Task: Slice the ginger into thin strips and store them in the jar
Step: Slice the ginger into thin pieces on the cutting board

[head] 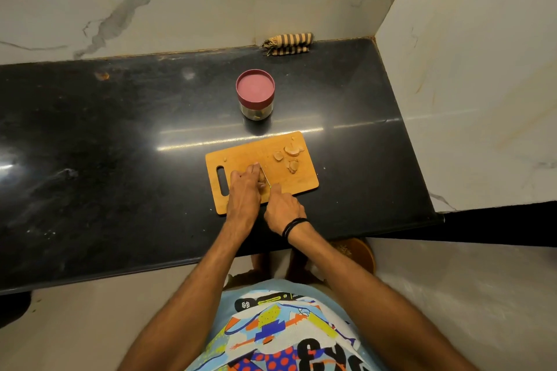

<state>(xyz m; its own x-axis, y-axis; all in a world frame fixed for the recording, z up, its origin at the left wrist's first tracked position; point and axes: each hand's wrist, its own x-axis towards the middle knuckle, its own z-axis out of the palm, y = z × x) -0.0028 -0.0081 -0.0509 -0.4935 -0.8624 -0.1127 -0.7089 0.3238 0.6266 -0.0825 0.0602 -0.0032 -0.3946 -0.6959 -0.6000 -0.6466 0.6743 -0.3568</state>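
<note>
Mid-cut on the ginger piece, near centre of the cutting board. Pinning it with left hand, fingers curled down over it, tips close against the blade. Working the knife with right hand at board's near edge, fingers wrapped tight round the handle, handle mostly hidden in the fist. Blade angled across the piece, edge down. Can't tell slice thickness or how much of the piece is left: too small, covered by fingers. Toward board's far right corner: several ginger chunks, rough lumps, not strips by the look of it. Beyond board's far edge, apart from it: jar with maroon lid on, something pale at the bottom, can't say what. Further back from board, against the wall: striped cloth. Judging progress as early-to-mid: cutting underway, chunks pending, no strip pile visible, lid to come off, transfer to jar not started as far as visible.
</note>
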